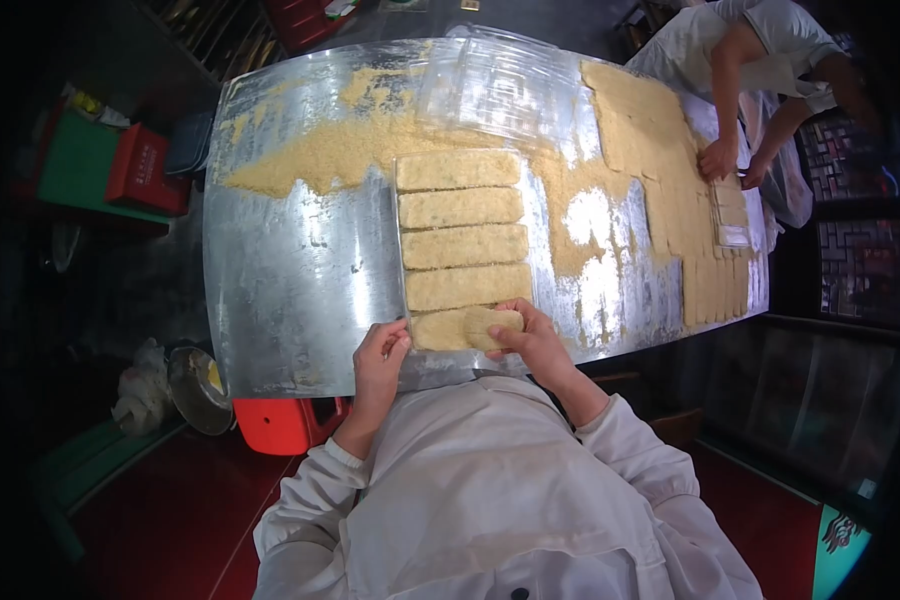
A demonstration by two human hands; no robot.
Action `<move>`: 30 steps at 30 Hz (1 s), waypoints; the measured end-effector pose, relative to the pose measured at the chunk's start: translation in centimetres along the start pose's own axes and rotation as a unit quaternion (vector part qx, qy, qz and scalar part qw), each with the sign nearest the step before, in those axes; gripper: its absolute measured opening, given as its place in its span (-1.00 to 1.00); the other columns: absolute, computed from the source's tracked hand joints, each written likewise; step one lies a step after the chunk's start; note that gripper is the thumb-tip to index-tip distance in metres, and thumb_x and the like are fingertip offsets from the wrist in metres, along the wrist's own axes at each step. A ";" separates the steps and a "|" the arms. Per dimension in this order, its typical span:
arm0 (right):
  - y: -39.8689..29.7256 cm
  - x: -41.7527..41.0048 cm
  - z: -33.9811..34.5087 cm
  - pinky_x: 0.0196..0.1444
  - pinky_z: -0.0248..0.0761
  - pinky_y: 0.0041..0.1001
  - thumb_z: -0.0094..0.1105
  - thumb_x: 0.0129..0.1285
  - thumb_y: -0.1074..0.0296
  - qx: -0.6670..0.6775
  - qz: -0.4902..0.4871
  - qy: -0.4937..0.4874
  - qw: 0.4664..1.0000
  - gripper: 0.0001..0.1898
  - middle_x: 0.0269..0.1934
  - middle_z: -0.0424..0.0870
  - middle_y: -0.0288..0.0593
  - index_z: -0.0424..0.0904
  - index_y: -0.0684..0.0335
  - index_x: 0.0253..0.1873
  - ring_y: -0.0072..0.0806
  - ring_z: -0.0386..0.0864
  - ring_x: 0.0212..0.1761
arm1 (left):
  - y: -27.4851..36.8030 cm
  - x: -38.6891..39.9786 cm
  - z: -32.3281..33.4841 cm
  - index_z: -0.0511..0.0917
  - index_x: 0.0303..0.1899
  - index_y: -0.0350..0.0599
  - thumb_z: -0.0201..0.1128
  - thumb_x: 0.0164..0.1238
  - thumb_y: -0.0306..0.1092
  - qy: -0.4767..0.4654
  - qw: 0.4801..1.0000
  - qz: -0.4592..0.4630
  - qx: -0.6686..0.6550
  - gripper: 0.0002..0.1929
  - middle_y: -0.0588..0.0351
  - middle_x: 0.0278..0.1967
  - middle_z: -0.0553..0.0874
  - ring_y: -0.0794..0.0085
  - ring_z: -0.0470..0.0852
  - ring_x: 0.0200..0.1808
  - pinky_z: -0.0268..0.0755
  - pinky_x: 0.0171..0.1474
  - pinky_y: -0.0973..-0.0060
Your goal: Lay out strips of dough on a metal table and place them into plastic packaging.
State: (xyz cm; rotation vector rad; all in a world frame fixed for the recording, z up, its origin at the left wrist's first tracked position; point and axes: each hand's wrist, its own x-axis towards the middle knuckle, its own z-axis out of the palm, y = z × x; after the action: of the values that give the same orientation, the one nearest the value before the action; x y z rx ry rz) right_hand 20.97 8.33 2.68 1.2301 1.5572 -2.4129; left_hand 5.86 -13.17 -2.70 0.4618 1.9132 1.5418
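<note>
Before me on a metal-topped table [292,262] lies a clear plastic tray [400,247] with several flat, crumb-coated slabs [461,247] set crosswise in a column. My right hand [532,337] grips a smaller coated piece [484,327] between thumb and fingers, over the right part of the nearest slab [435,331]. My left hand [381,349] is at the tray's near left corner, its thumb and fingertips close together at the edge; whether they pinch the rim cannot be told.
Loose yellow crumbs [330,154] spread across the table. Clear plastic trays [495,90] are stacked at the far side. Rows of coated slabs [645,142] cover the right, where a co-worker's hands [720,159] touch another tray [733,235]. A red stool [274,427] stands below the near left edge.
</note>
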 end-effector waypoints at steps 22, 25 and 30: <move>-1.1 -1.7 -3.1 -0.26 0.59 -0.33 0.32 0.32 0.43 -0.335 -0.116 0.183 0.917 -0.78 -0.20 0.73 0.08 0.60 0.35 0.00 -0.29 0.72 -0.31 | 4.3 0.1 2.8 0.16 0.53 -0.30 0.28 0.37 -0.08 -0.242 0.812 0.215 0.486 -0.18 -0.09 0.62 0.07 0.19 -0.06 0.66 -0.38 0.61 -0.13; 0.5 -3.9 -2.9 -0.12 0.57 -0.27 0.36 0.26 0.43 -0.453 -0.269 0.233 0.817 -0.72 0.04 0.68 0.04 0.59 0.29 0.04 -0.21 0.70 -0.11 | 4.8 -0.2 2.9 0.15 0.53 -0.31 0.30 0.35 -0.09 -0.241 0.814 0.212 0.484 -0.17 -0.12 0.61 0.06 0.15 -0.07 0.66 -0.38 0.60 -0.13; 1.4 -4.1 1.1 0.43 0.33 -0.18 0.43 0.17 0.28 -0.559 -0.388 0.027 0.732 -0.31 0.44 0.35 0.14 0.38 0.40 0.36 -0.02 0.34 0.48 | 5.5 1.6 4.3 0.21 0.51 -0.32 0.33 0.33 -0.02 -0.206 0.810 0.257 0.485 -0.16 -0.12 0.60 0.10 0.12 -0.06 0.66 -0.30 0.60 -0.14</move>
State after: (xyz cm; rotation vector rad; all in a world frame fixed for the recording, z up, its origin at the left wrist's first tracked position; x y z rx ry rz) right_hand 23.76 5.24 4.34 0.3703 3.1605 -0.9291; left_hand 6.92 -7.58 1.66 1.7113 2.1661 0.4738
